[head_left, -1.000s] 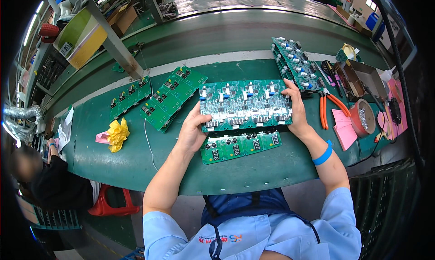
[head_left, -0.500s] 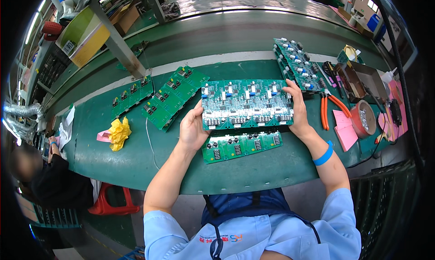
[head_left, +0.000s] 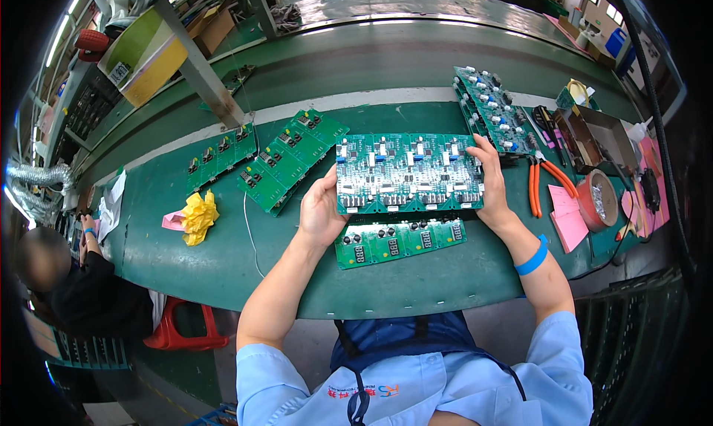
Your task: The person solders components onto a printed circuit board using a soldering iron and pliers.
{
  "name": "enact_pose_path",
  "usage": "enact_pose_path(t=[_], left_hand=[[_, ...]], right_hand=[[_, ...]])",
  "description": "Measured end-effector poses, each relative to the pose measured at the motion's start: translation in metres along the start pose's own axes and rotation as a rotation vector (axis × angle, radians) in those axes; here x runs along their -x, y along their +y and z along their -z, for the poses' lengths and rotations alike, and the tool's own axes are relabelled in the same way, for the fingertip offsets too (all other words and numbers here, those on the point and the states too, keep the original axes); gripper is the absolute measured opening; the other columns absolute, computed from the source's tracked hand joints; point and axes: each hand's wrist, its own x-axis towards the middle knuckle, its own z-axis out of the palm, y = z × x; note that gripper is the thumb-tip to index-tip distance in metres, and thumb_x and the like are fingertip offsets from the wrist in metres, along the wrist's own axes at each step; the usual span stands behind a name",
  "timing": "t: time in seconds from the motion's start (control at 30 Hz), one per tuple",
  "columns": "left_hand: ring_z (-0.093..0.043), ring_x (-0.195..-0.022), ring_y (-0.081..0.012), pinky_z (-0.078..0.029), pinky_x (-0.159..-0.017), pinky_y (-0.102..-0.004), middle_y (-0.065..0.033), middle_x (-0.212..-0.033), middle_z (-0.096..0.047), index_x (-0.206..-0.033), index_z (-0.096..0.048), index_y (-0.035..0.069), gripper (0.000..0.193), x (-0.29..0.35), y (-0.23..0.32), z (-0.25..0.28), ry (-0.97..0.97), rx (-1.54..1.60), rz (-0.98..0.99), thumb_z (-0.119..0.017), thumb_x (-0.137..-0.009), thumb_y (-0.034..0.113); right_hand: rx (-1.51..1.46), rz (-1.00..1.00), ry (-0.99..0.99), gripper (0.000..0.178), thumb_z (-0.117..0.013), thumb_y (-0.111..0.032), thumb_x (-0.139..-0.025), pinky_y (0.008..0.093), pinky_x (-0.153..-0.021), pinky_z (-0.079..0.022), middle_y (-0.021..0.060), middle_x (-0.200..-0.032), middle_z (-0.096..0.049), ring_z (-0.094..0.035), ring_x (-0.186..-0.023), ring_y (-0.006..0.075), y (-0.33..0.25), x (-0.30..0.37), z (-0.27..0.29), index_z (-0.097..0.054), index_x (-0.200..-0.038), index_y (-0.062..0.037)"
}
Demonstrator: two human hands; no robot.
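The green circuit panel (head_left: 408, 175) is in front of the person, above the worktop (head_left: 223, 266), with its component side, dense with chips, white blocks and a row of dark connectors, facing up. It is probably light and stiff, a little fragile: the raised parts could snag or bend, and the bare laminate edges may be slick and slightly sharp, so the short ends look the best place to take hold. Both hands are there, fingers curled around the ends: the left hand (head_left: 321, 212) grips the left end low down, the right hand (head_left: 492, 188) the right end, fingertips over its upper corner; how the hidden fingers sit underneath I cannot tell. Just below the panel's near edge lies a display board (head_left: 394, 244) with dark digit windows; whether the two touch is unclear. Farther out, larger green boards (head_left: 291, 162) lie to the left, near a crumpled yellow wad (head_left: 199, 218). To the right stand stacked populated boards (head_left: 494, 114), then orange-handled pliers (head_left: 534, 190), a round tub (head_left: 596, 201) and pink paper (head_left: 568, 219).
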Motion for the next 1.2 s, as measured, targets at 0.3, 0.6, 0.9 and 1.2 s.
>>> enact_pose_path(t=[0.3,0.6,0.9,1.2], left_hand=[[-0.045,-0.098,-0.016,-0.039,-0.079,-0.0297,-0.0044,-0.113,-0.043,-0.121,-0.024,0.007,0.044,-0.001,0.0,-0.002,-0.045,0.025,-0.027,-0.027,-0.078,0.018],[-0.048,-0.094,-0.0167,-0.043,-0.075,-0.0285,-0.0092,-0.109,-0.044,-0.119,-0.027,0.004,0.047,0.001,0.001,-0.007,-0.046,-0.041,-0.039,-0.036,-0.073,0.008],[-0.049,-0.093,-0.0164,-0.043,-0.076,-0.0286,-0.0084,-0.105,-0.047,-0.115,-0.031,0.004,0.05,0.003,0.002,-0.014,0.015,-0.127,-0.055,-0.044,-0.067,0.003],[-0.049,-0.092,-0.0159,-0.043,-0.076,-0.0282,-0.0078,-0.104,-0.047,-0.115,-0.032,0.005,0.049,0.003,0.002,-0.013,0.024,-0.128,-0.048,-0.044,-0.068,0.003]], right_hand=[[0.021,0.015,0.016,0.051,-0.062,-0.005,-0.057,0.0354,-0.088,-0.029,0.0177,-0.115,-0.035,-0.035,-0.106,0.032,0.002,0.001,-0.001,-0.039,-0.102,-0.0047],[0.017,-0.005,0.017,0.051,-0.061,-0.001,-0.056,0.0348,-0.087,-0.03,0.0173,-0.115,-0.035,-0.036,-0.105,0.0316,0.002,0.002,-0.002,-0.04,-0.102,-0.0052],[0.03,-0.008,-0.001,0.05,-0.061,-0.003,-0.057,0.0349,-0.086,-0.031,0.0176,-0.114,-0.035,-0.036,-0.105,0.032,0.003,0.002,-0.002,-0.04,-0.102,-0.0051],[0.006,-0.018,-0.015,0.05,-0.061,-0.004,-0.057,0.0351,-0.086,-0.031,0.0171,-0.115,-0.034,-0.036,-0.105,0.0321,0.005,0.003,-0.003,-0.04,-0.102,-0.0055]])
